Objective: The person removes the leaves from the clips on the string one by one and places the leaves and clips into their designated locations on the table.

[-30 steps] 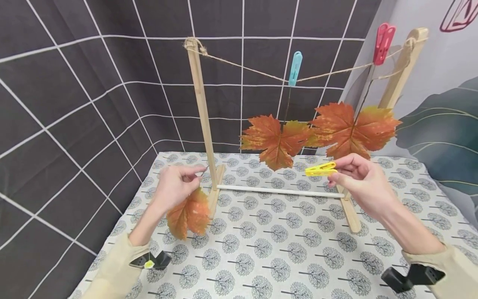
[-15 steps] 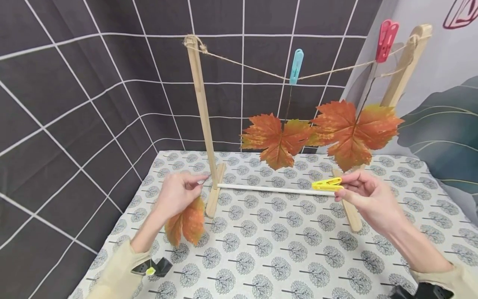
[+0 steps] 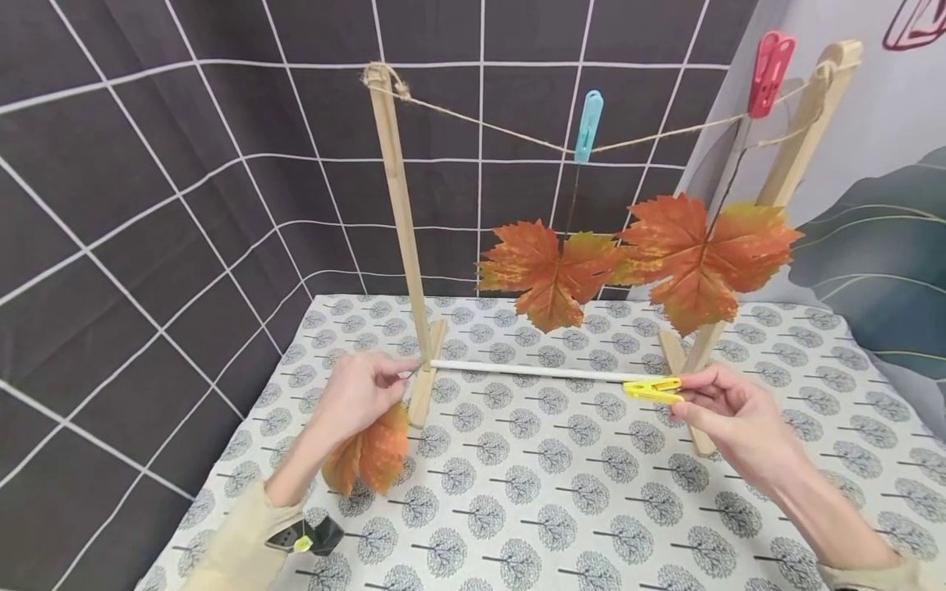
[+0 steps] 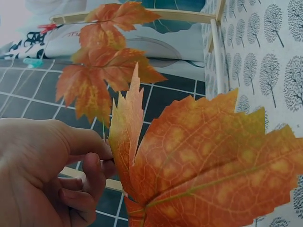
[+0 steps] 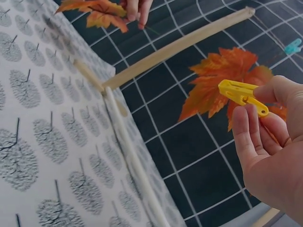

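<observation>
My left hand [image 3: 365, 391] pinches the thin stem of an orange maple leaf [image 4: 203, 165], which hangs below the fingers beside the left wooden post. Between thumb and fingertips, my right hand [image 3: 741, 410] holds a yellow clothespin [image 3: 652, 388] by its handle end, its nose pointing left. In the head view that clothespin overlaps the right end of the white rod. Two more leaves hang from the twine [image 3: 488, 125]: a middle leaf [image 3: 554, 275] under a blue clothespin [image 3: 588, 127], and a right leaf [image 3: 705, 258] under a red clothespin [image 3: 771, 75].
The wooden stand has a left post [image 3: 399, 205], a right post [image 3: 805, 131] and a white rod [image 3: 517, 371] low between them. It stands on a tree-print tablecloth [image 3: 502, 501]. Behind hangs a dark gridded cloth [image 3: 296, 107], with a pale leaf-patterned drape [image 3: 872, 263] at right.
My right hand has lowered with the yellow clothespin and shifted slightly right. The left hand has come down a little with its leaf, which has turned and now hangs lower.
</observation>
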A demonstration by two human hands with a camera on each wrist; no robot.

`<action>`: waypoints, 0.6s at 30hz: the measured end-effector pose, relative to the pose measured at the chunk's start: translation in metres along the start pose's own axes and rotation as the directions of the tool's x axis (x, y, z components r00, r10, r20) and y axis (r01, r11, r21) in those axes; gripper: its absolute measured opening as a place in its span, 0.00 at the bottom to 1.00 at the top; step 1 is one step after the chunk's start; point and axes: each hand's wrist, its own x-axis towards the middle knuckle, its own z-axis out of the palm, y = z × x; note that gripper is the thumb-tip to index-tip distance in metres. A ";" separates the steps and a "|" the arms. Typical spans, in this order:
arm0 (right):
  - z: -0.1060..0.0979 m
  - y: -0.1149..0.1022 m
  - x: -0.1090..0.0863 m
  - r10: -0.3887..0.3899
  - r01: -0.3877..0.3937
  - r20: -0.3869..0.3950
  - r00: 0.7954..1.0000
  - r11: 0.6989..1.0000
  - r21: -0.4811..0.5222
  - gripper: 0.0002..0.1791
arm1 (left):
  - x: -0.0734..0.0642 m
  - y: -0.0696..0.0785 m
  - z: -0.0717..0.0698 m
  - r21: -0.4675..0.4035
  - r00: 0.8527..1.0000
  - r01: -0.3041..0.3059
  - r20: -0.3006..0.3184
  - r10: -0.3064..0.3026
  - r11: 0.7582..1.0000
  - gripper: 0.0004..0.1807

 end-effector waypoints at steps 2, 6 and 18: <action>-0.002 0.004 -0.004 0.019 -0.019 -0.002 1.000 1.000 -0.008 0.22 | -0.001 0.000 0.002 0.004 1.000 -0.003 0.008 0.002 1.000 0.16; -0.008 0.013 -0.013 0.065 -0.065 -0.002 0.998 0.998 0.015 0.23 | -0.002 0.000 0.005 0.018 1.000 -0.006 0.027 0.005 1.000 0.16; -0.017 0.032 -0.034 0.111 -0.111 -0.046 0.993 0.994 -0.005 0.22 | -0.007 -0.006 0.024 -0.017 0.996 0.058 0.062 -0.057 0.998 0.15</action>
